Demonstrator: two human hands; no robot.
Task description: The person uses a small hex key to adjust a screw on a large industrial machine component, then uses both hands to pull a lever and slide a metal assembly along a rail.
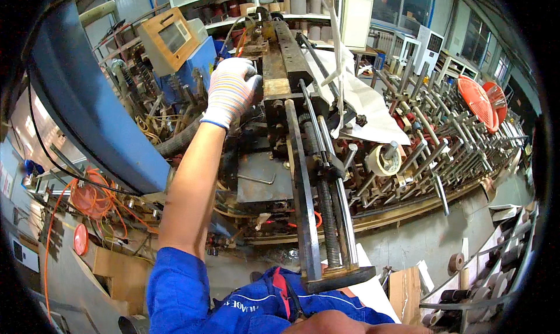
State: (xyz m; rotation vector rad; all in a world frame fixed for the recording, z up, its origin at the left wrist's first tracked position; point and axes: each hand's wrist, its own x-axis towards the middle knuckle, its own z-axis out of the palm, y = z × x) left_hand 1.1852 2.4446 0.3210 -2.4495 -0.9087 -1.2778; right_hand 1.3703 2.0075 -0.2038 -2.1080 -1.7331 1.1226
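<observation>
My left hand [230,91], in a white knit glove with coloured stripes, reaches to the left flank of a long metal machine slide [277,71]. Its fingers are curled toward the machine, and what they may hold is hidden behind the glove. Below the hand, an L-shaped hex key [258,179] lies on a flat grey metal plate [265,192]. To the right of the plate, a threaded screw shaft [328,223] and a bright guide rod [345,223] run toward me, ending at a dark end block [341,280]. My right hand is out of view.
A blue machine column [96,95] stands at left, with a wood-framed screen [172,37] beyond it. Many upright metal rods [431,141] crowd the right, with a tape roll [385,159] and an orange fan [477,103]. Orange cable [111,197] hangs lower left.
</observation>
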